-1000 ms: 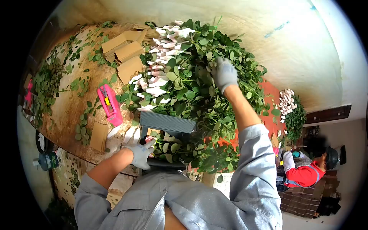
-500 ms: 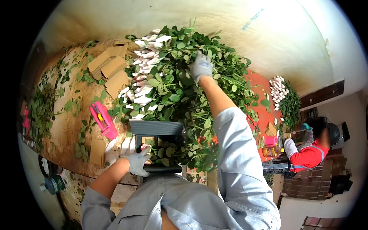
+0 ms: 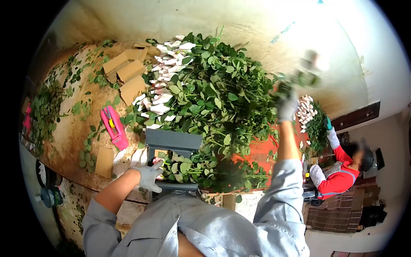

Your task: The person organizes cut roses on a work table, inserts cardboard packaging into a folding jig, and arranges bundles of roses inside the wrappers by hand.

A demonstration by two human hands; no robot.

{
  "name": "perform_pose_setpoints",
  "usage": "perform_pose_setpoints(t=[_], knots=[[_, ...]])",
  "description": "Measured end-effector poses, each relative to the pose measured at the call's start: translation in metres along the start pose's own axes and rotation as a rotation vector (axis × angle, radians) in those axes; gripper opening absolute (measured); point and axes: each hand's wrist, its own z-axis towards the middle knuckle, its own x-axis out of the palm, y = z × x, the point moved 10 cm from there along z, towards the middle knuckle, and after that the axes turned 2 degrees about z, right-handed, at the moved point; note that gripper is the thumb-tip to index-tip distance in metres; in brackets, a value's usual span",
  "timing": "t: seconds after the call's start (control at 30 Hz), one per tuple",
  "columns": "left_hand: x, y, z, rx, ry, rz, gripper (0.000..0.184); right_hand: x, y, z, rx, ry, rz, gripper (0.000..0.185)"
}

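My left hand (image 3: 148, 176), in a grey glove, rests at the left end of the dark grey holder (image 3: 173, 140), its fingers against a pink-and-white flower head. Leafy stems (image 3: 186, 167) lie inside the holder and stick out to its right. My right hand (image 3: 287, 107), also gloved, is raised beyond the right side of the big pile of leafy stems (image 3: 222, 90), closed on a leafy stem (image 3: 302, 78) that is blurred by motion. White-wrapped flower heads (image 3: 168, 68) line the pile's left edge.
A pink tape dispenser (image 3: 114, 128), cardboard pieces (image 3: 128, 70) and loose leaves lie on the brown table (image 3: 70, 141). A red surface (image 3: 261, 154) shows at right, with another wrapped bunch (image 3: 306, 113) beyond. A co-worker in red (image 3: 340, 175) stands at far right.
My right hand has moved right from over the pile and now holds a stem up. My left hand stays at the holder. The co-worker's gloved hand has reached out to the far bunch.
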Motion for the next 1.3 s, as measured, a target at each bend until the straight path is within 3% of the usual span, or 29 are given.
perform_pose_setpoints(t=[0.07, 0.1, 0.17, 0.2, 0.27, 0.3, 0.37, 0.4, 0.43, 0.5, 0.53, 0.6, 0.67, 0.7, 0.77, 0.83, 0.9, 0.97, 1.0, 1.1, 1.23, 1.3], knots=[[0.002, 0.0, 0.0, -0.014, 0.047, 0.045, 0.099, -0.086, -0.062, 0.0, 0.422, -0.234, 0.313, 0.033], [0.003, 0.002, 0.001, -0.008, 0.044, 0.054, 0.099, -0.134, -0.126, 0.008, 0.251, -0.466, 0.152, 0.03], [0.003, 0.004, 0.004, -0.004, 0.029, 0.066, 0.1, -0.213, -0.192, -0.014, 0.219, -0.85, 0.344, 0.026], [-0.002, -0.001, -0.002, -0.016, 0.046, 0.065, 0.099, -0.241, -0.216, -0.008, 0.118, -0.808, 0.718, 0.024], [-0.013, -0.013, -0.01, -0.021, 0.072, 0.072, 0.1, -0.278, -0.152, -0.034, 0.044, -0.8, 0.307, 0.027], [-0.014, -0.014, -0.013, -0.032, 0.101, 0.072, 0.1, -0.28, -0.118, -0.042, 0.169, -0.637, -0.016, 0.027], [0.001, -0.003, 0.003, 0.023, 0.08, 0.104, 0.105, -0.248, -0.051, -0.056, -0.113, -0.469, 0.307, 0.024], [0.0, -0.005, 0.001, 0.013, 0.114, 0.088, 0.106, -0.22, 0.003, -0.061, -0.216, -0.206, 0.311, 0.03], [-0.004, -0.007, -0.002, 0.023, 0.095, 0.042, 0.101, -0.183, 0.009, -0.081, 0.055, 0.02, 0.354, 0.04], [-0.002, -0.003, 0.004, 0.069, 0.037, 0.048, 0.09, -0.108, 0.126, -0.131, -0.584, 0.376, -0.13, 0.041], [-0.008, -0.009, -0.002, 0.047, 0.046, 0.049, 0.091, -0.072, 0.153, -0.158, -0.597, 0.439, -0.114, 0.032], [-0.006, -0.004, -0.003, 0.022, 0.018, -0.004, 0.095, 0.012, 0.174, -0.23, -0.516, 0.861, -0.195, 0.018], [-0.005, -0.004, -0.003, 0.001, 0.025, -0.034, 0.095, 0.081, 0.168, -0.309, -0.587, 1.158, -0.426, 0.02], [-0.002, -0.002, -0.001, -0.017, 0.05, -0.018, 0.096, 0.094, 0.174, -0.328, -0.516, 1.301, -0.355, 0.023], [0.004, -0.002, -0.002, -0.036, 0.081, -0.015, 0.097, 0.132, 0.153, -0.362, -0.461, 1.352, -0.299, 0.024], [-0.007, -0.006, -0.008, -0.021, -0.024, -0.021, 0.099, 0.166, 0.129, -0.389, -0.503, 1.379, -0.308, 0.024], [-0.001, 0.0, -0.001, -0.022, -0.009, -0.027, 0.1, 0.183, 0.113, -0.395, -0.449, 1.391, -0.457, 0.024], [-0.007, -0.006, -0.006, -0.051, 0.03, 0.019, 0.1, 0.177, 0.122, -0.388, -0.541, 1.257, -0.652, 0.024], [-0.004, -0.003, -0.005, -0.046, 0.046, 0.013, 0.1, 0.17, 0.135, -0.379, -0.492, 1.328, -0.697, 0.024], [-0.001, -0.002, -0.003, -0.033, 0.015, -0.035, 0.1, 0.153, 0.188, -0.365, -0.481, 1.381, -0.602, 0.027], [0.0, 0.0, -0.001, -0.057, 0.019, 0.027, 0.102, 0.163, 0.273, -0.37, -0.645, 1.18, -0.093, 0.036], [0.0, 0.002, 0.0, -0.059, 0.021, 0.022, 0.104, 0.199, 0.271, -0.389, -0.671, 1.203, -0.13, 0.036]])
